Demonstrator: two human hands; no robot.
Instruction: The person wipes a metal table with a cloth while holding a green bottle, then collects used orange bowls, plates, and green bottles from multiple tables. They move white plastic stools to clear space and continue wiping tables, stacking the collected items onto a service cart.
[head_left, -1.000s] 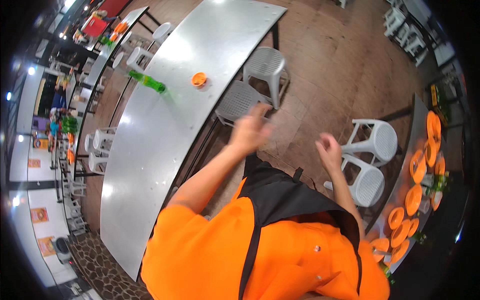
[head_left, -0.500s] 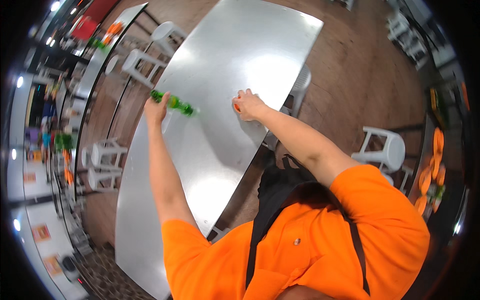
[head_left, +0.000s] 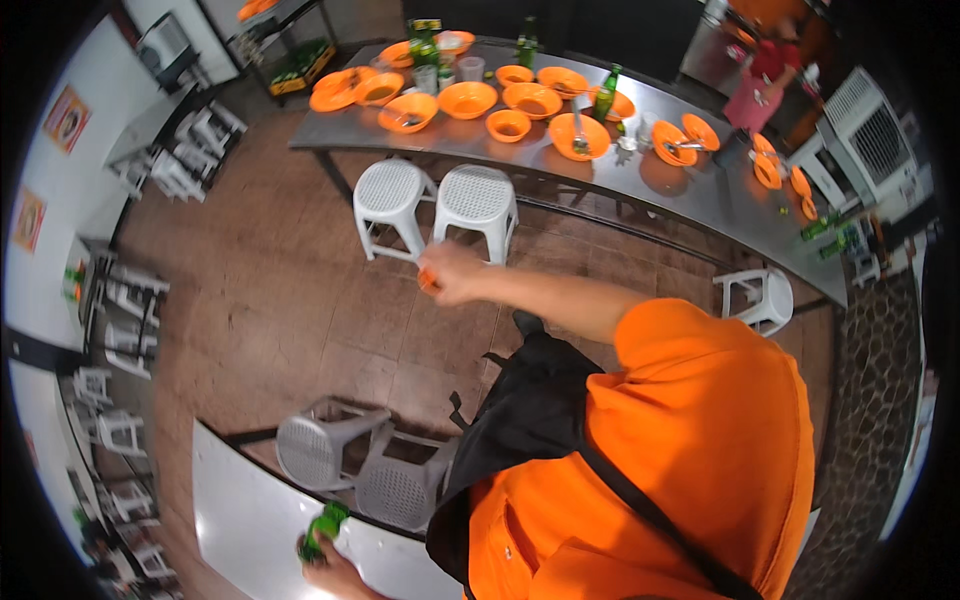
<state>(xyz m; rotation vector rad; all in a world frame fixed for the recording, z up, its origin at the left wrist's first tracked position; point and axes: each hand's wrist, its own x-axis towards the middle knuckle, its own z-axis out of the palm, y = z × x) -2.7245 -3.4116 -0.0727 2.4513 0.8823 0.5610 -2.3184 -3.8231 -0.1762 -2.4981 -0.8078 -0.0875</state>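
My left hand is low in the view, above the steel table beside me, with its fingers wrapped round a green bottle. Motion smears the bottle a little. Out in front, over the brown floor, my right hand is closed on a small orange thing. Fingers cover most of it, so its kind does not show. Across the gap stands a long metal table crowded with orange bowls, orange plates, clear glasses and green bottles.
Two white stools stand at the long table's near side, with another stool farther right. Grey stools line the edge of the nearby steel table. A person in red is at the far right, near a white air cooler.
My view has swung from the steel table to the dish-covered table. Both hands have left the steel tabletop's middle, still holding the green bottle and the small orange thing.
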